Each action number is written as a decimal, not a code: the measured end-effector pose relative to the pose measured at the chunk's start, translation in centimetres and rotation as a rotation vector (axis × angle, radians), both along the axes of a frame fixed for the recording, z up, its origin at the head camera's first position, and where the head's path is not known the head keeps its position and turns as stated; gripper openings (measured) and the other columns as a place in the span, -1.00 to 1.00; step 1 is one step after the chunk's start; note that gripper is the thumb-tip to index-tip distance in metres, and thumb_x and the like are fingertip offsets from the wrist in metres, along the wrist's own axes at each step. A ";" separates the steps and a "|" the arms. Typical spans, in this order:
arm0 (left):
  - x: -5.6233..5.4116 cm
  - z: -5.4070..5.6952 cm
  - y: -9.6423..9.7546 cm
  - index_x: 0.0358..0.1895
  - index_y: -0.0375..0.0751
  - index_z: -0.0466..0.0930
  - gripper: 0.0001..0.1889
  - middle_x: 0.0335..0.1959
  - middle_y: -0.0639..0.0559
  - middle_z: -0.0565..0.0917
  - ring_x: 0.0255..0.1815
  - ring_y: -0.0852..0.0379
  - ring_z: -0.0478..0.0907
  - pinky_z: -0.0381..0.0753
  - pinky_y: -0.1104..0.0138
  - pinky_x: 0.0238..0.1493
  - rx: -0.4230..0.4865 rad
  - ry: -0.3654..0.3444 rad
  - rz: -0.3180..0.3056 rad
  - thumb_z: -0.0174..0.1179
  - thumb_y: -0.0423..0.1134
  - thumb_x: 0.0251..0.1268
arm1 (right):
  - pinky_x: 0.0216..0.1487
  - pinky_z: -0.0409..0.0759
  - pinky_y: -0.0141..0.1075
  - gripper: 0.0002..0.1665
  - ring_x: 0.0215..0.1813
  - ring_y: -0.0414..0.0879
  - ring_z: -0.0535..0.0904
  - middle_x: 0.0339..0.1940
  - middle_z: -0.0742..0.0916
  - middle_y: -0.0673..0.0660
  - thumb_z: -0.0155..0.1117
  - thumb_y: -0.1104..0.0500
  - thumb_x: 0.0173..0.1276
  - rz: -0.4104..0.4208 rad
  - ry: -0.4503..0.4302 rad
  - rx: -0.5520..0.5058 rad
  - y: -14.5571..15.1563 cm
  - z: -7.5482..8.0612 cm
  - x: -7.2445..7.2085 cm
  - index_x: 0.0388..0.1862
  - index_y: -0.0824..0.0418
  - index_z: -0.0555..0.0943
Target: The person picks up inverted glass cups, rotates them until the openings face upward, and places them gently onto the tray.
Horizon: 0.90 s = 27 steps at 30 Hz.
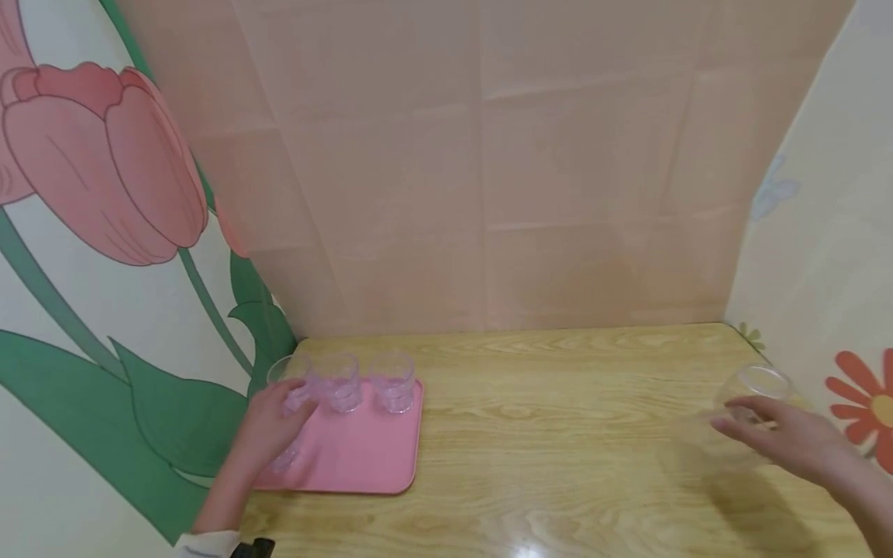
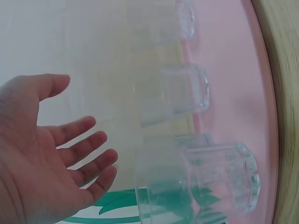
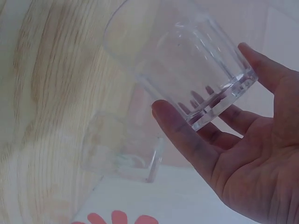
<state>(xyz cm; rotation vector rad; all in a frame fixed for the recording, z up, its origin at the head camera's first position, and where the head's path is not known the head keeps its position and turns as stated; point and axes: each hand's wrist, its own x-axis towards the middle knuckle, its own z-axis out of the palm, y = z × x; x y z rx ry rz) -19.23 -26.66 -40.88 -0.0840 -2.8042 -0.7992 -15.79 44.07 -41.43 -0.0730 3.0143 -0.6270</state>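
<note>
My left hand (image 1: pixel 272 422) hovers over the left side of a pink tray (image 1: pixel 366 457), fingers spread and relaxed, nothing in them. Several clear glasses stand upright on this tray, among them a back-row glass (image 1: pixel 394 384) and a larger-looking near glass (image 2: pixel 219 182) beside the hand in the left wrist view. At the right of the table, my right hand (image 1: pixel 788 438) grips a clear glass (image 3: pixel 187 65) round its thick base, mouth turned down toward the tabletop. Behind it, the right wrist view has a second clear glass (image 3: pixel 121 144), also base up.
The wood-grain table (image 1: pixel 558 449) runs between tray and right hand. A plain pinkish-brown sheet (image 1: pixel 488 170) hangs along its back edge. Walls with painted flowers, a large tulip (image 1: pixel 105 163) on the left and a red flower (image 1: pixel 865 399) on the right, close in the sides.
</note>
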 end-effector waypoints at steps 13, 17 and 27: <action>-0.3 -0.5 1.7 0.28 -0.35 0.53 -0.49 0.24 -0.35 0.56 0.32 -0.33 0.40 0.35 -0.26 0.31 0.056 0.081 -0.007 0.20 -0.03 0.46 | -0.29 0.68 -0.15 -0.18 -0.14 0.04 0.70 0.17 0.54 0.65 0.01 -0.16 0.61 0.014 -0.087 -0.247 -1.6 -1.0 0.1 0.46 0.50 0.25; -0.2 -0.6 2.2 0.29 -0.31 0.52 -0.48 0.25 -0.35 0.54 0.30 -0.31 0.41 0.39 -0.26 0.27 0.057 0.076 -0.010 0.19 0.00 0.47 | -0.28 0.68 -0.23 -0.18 -0.09 0.02 0.68 0.18 0.55 0.59 -0.01 -0.17 0.62 0.005 -0.094 -0.278 -2.2 -1.2 0.1 0.47 0.49 0.24; -0.6 -1.0 3.6 0.28 -0.24 0.53 -0.47 0.26 -0.24 0.56 0.22 -0.24 0.49 0.50 -0.17 0.19 0.106 0.093 -0.039 0.19 0.07 0.46 | -0.21 0.74 -0.20 -0.19 0.01 0.14 0.67 0.22 0.53 0.53 -0.05 -0.13 0.64 0.019 -0.091 -0.389 -3.4 -1.4 0.1 0.48 0.54 0.21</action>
